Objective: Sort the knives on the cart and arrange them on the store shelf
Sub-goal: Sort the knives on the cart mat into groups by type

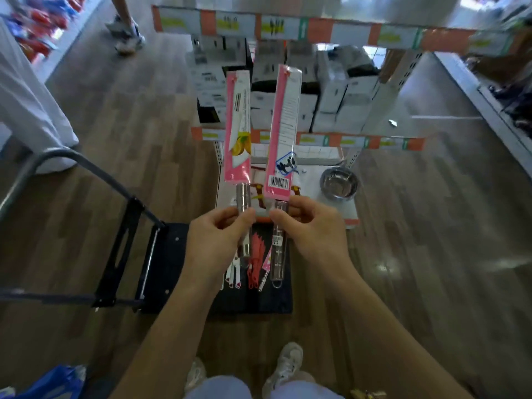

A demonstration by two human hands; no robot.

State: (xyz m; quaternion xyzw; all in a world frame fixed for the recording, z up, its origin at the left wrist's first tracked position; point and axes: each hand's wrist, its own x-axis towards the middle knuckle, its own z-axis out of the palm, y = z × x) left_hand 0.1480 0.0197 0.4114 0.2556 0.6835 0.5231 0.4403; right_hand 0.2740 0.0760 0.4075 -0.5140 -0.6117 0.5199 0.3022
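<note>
My left hand [217,240] grips the steel handle of a knife in a pink sleeve [237,125], held upright with its printed front facing me. Beside it my right hand [311,228] pinches the clear handle of a second pink-sleeved knife [283,133], also upright, its barcode side toward me. Below both hands the black cart deck [259,300] carries several more knives: white-handled ones [233,273] and red-handled ones [254,262]. The store shelf [339,203] stands just beyond the cart, its low white board partly behind the knives.
A steel bowl [339,184] sits on the low shelf board at the right. White boxes [331,93] fill the shelf levels above. The cart's handle frame [86,174] rises at the left. Another person's foot [126,36] is at the top left.
</note>
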